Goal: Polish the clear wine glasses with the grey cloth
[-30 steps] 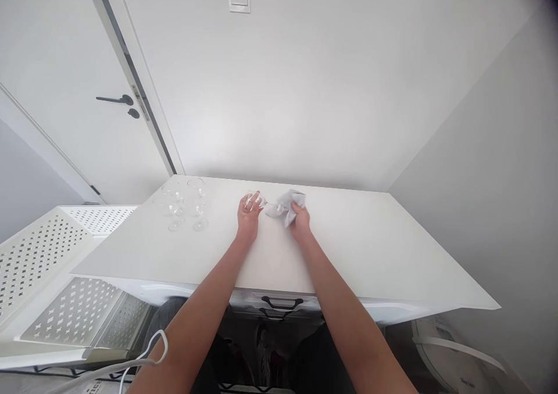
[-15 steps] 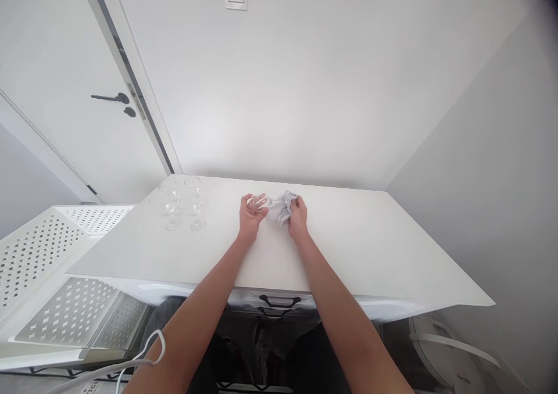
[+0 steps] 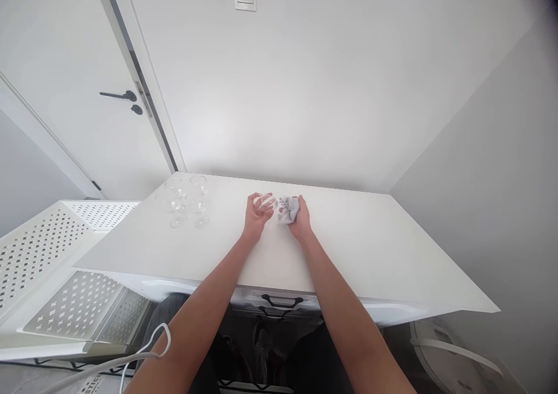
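Note:
A clear stemmed wine glass (image 3: 264,203) lies sideways in the air between my hands, over the white cabinet top. My left hand (image 3: 257,217) is wrapped round its bowl. At the stem and foot end, my right hand (image 3: 300,219) grips a light grey cloth (image 3: 288,211), which is bunched around that end and hides the foot. Farther left, several more clear wine glasses (image 3: 198,203) stand upright together on the white top.
The white cabinet top (image 3: 370,249) spreads beneath my arms, with black drawer handles (image 3: 282,301) at its front. A perforated white rack (image 3: 39,249) is at the left. Behind are the wall and a door with a black handle (image 3: 118,95). A white cable (image 3: 148,353) hangs by my left forearm.
The cloth has shifted on the stem end and is gathered more tightly in my right hand. My left hand keeps the bowl. The view has shifted slightly.

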Tool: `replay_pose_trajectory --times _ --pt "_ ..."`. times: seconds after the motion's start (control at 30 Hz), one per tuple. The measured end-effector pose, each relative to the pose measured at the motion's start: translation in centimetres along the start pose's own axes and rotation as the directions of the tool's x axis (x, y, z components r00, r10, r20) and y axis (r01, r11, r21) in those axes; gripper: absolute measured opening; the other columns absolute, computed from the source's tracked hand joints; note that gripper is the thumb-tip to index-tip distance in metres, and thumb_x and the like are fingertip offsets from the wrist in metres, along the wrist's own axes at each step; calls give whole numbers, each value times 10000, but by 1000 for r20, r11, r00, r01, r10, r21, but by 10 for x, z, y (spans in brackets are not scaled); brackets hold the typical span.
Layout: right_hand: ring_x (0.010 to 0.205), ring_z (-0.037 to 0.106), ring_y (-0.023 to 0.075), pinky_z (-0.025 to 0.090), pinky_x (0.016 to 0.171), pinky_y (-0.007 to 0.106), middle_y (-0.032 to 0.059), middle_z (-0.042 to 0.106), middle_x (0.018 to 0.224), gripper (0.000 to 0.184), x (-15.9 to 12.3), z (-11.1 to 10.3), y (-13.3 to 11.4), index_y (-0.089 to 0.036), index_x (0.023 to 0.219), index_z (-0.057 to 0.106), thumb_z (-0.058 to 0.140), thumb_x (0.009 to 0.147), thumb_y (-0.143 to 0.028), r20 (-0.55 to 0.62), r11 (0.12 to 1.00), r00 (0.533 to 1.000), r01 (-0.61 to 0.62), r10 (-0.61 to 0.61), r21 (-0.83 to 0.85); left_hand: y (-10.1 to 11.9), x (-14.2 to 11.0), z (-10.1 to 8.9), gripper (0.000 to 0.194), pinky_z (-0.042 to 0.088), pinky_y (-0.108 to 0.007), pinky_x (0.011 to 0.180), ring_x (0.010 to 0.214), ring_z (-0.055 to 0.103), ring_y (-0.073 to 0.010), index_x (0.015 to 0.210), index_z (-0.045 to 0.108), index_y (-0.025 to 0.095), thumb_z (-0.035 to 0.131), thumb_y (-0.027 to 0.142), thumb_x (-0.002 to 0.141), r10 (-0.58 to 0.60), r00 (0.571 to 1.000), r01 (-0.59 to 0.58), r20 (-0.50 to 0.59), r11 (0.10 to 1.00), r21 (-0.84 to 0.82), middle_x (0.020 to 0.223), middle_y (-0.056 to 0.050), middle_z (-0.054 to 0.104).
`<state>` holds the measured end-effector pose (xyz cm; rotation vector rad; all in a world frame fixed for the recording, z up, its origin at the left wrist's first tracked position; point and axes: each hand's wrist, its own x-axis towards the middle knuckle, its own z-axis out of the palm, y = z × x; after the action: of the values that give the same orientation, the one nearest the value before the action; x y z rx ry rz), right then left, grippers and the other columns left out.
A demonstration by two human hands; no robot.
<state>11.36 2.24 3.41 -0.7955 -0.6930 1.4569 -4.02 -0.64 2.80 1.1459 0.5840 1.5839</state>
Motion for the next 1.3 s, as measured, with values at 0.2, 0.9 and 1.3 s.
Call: replay_pose_trajectory --times 0.2,0.9,1.3 --pt "500 458 116 411 449 240 -37 510 631 253 1 -5 -5 -247 898 615 577 845 -491 -30 971 1000 -4 -3 -240 -6 2 -4 618 516 -434 958 1176 649 -265 1169 466 275 880 385 723 -3 998 10 -67 994 106 1314 -136 644" --pt "570 430 138 415 548 280 -1 511 716 219 -14 9 4 -228 899 600 469 914 -403 129 740 932 349 -340 -575 -2 1 -3 314 368 -236 493 557 435 -83 789 549 205 720 467 814 -18 938 146 -346 926 347 811 -14 610" --pt "766 535 174 459 714 300 39 607 886 143 -25 17 7 -230 898 585 488 896 -335 325 401 751 604 -574 -688 -5 9 -11 320 285 -260 431 435 280 -55 808 558 206 643 513 835 -265 902 331 -340 931 154 753 -7 600"
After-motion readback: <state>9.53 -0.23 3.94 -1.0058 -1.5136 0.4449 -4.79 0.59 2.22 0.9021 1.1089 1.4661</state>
